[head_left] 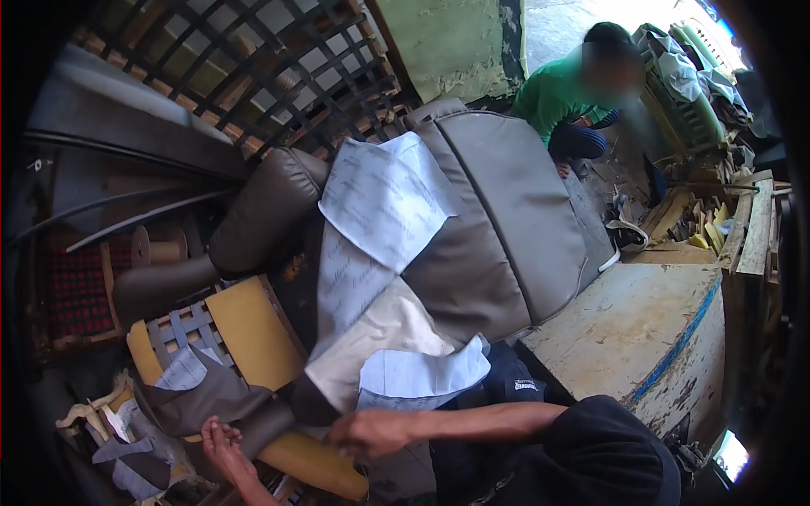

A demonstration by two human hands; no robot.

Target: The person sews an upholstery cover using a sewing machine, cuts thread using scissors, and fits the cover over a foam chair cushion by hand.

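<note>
At the lower left, my left hand (224,449) is beside a piece of brown leatherette (201,401) draped over a small seat frame. Its fingers are curled in; whatever they may hold is hidden. My right hand (369,433) hangs over the frame's lower yellow padded rail (312,465). Its fingers point down and are blurred, so I cannot tell whether they hold anything. The frame also has a yellow foam pad (256,331) and woven grey straps (187,327). Pale printed fabric (426,377) lies near my right forearm.
A large brown upholstered seat (498,211) fills the middle, with printed cloth (388,190) on it. A worn wooden box (633,329) stands at right. Another person (561,93) in green crouches behind. Scrap wood (704,223) lies at right; a strapped frame (245,67) leans at back.
</note>
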